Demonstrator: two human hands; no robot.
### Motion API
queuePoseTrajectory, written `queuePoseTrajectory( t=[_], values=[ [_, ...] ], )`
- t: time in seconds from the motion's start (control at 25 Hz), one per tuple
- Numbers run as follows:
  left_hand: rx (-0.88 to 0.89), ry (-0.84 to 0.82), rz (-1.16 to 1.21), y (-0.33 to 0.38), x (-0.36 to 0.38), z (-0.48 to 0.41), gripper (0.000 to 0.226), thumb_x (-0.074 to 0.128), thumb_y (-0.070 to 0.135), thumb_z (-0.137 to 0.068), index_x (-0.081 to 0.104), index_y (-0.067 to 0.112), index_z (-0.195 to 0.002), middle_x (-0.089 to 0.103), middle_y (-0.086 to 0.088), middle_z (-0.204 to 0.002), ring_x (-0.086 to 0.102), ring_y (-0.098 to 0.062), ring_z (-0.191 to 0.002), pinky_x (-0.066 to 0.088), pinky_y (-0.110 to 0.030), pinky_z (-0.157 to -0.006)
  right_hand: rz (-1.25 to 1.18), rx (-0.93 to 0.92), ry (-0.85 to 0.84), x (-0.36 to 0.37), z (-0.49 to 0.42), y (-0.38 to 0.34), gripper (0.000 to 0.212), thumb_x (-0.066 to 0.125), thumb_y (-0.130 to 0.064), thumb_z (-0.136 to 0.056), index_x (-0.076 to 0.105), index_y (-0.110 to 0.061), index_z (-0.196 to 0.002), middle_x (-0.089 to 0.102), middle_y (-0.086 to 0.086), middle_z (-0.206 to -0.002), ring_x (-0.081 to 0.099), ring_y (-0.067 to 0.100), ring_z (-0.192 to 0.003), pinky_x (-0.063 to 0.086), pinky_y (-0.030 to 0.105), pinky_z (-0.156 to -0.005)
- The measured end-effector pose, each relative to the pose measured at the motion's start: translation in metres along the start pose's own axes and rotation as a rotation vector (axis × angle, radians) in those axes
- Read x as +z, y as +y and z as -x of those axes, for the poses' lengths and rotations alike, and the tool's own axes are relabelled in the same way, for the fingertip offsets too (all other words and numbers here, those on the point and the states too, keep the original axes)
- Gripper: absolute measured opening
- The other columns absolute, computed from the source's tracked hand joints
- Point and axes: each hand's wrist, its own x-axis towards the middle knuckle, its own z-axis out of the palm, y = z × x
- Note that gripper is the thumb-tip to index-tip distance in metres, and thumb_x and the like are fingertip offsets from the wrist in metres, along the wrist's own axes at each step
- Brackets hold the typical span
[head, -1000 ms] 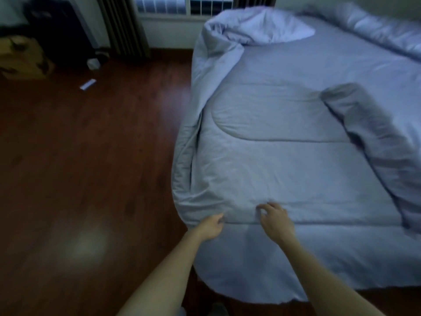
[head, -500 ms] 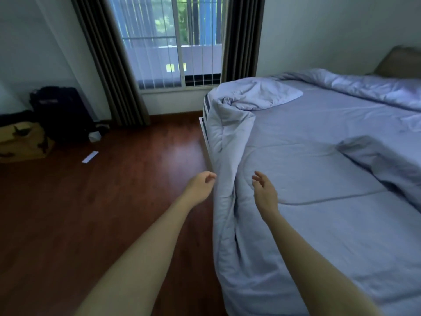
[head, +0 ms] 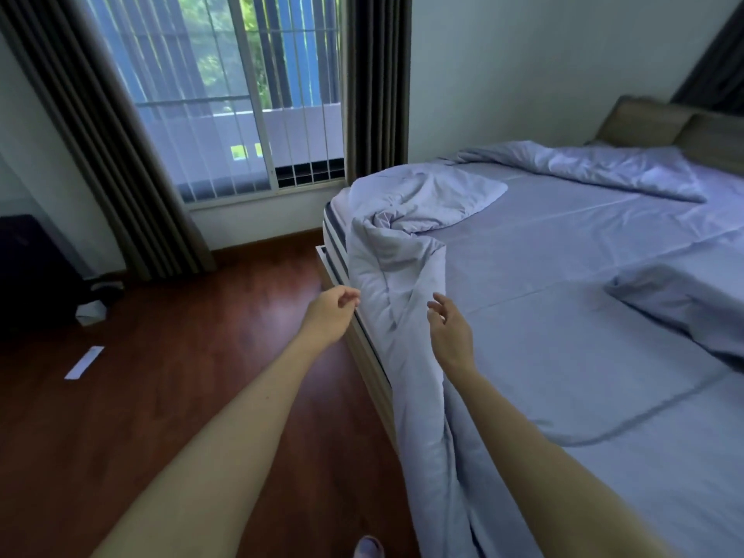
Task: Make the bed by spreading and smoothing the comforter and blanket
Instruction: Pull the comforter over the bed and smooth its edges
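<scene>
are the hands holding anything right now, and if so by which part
Nothing is held. The left hand and right hand hover loosely open either side of the bunched edge of the pale lavender quilted comforter.

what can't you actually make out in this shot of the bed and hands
Head view, the only one:
- left hand: its curled fingers sit right at the edge of the comforter; pinching it or just beside it, cannot tell.
- bed: its right side is cut off by the frame edge.
- dark object by the wall: too dark, and cut by the left edge.
- white slip on the floor: too small to read.
</scene>
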Motion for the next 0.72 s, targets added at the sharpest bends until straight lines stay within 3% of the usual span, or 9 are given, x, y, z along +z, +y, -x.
queuePoseTrajectory(
  t=[0.12, 0.32, 0.44, 0.52, 0.6, 0.72],
  values=[
    [0.035, -0.079, -0.025, -0.008, -0.013, -0.080, 0.017, 0.052, 0.017, -0.091, 0.065, 0.025, -0.101, 0.070, -0.001, -0.103, 0.066, -0.023, -0.100, 0.051, -0.039, -0.094, 0.123, -0.045, -0.011, 0.040, -0.072, -0.007, 0.043, 0.042, -0.015, -0.098, 0.043, -0.015, -0.140, 0.053, 0.004, -0.140, 0.050, 0.018, -0.126, 0.034, 0.020, -0.097],
    [0.222, -0.183, -0.253, -0.013, -0.026, -0.186, 0.037, 0.048, 0.013, -0.092, 0.057, 0.015, -0.128, 0.064, -0.006, -0.123, 0.060, -0.021, -0.113, 0.045, -0.034, -0.102, 0.399, -0.127, -0.053, 0.087, -0.177, -0.011, 0.053, 0.046, -0.018, -0.096, 0.032, -0.015, -0.147, 0.028, 0.004, -0.156, 0.025, 0.018, -0.144, 0.022, 0.028, -0.113],
    [0.341, -0.267, -0.266, -0.020, -0.024, -0.254, 0.042, 0.047, 0.011, -0.092, 0.051, 0.017, -0.134, 0.060, -0.006, -0.127, 0.059, -0.022, -0.109, 0.043, -0.028, -0.095, 0.453, -0.150, -0.023, 0.106, -0.227, -0.006, 0.052, 0.048, -0.017, -0.096, 0.033, -0.015, -0.146, 0.030, 0.006, -0.155, 0.031, 0.021, -0.141, 0.030, 0.030, -0.110],
    [0.342, -0.297, -0.096, -0.023, -0.016, -0.300, 0.040, 0.048, 0.010, -0.093, 0.051, 0.019, -0.132, 0.060, 0.001, -0.126, 0.061, -0.013, -0.100, 0.044, -0.022, -0.088, 0.297, -0.109, 0.045, 0.118, -0.256, -0.007, 0.049, 0.048, -0.014, -0.096, 0.037, -0.015, -0.144, 0.044, 0.006, -0.145, 0.046, 0.016, -0.128, 0.036, 0.018, -0.099],
    [0.246, -0.383, 0.193, -0.022, -0.009, -0.340, 0.035, 0.049, 0.007, -0.094, 0.052, 0.017, -0.127, 0.061, 0.000, -0.120, 0.063, -0.011, -0.094, 0.050, -0.026, -0.082, 0.075, -0.047, 0.104, 0.127, -0.282, -0.011, 0.046, 0.049, -0.015, -0.096, 0.040, -0.019, -0.141, 0.053, 0.001, -0.136, 0.053, 0.009, -0.116, 0.040, 0.010, -0.090],
    [0.106, -0.616, 0.449, -0.015, -0.002, -0.395, 0.029, 0.047, 0.007, -0.097, 0.051, 0.018, -0.123, 0.064, -0.001, -0.112, 0.065, -0.016, -0.092, 0.053, -0.027, -0.074, -0.260, 0.046, 0.234, 0.132, -0.314, -0.017, 0.041, 0.052, -0.020, -0.093, 0.045, -0.028, -0.133, 0.059, -0.001, -0.126, 0.060, 0.017, -0.108, 0.048, 0.031, -0.088]
  ],
)
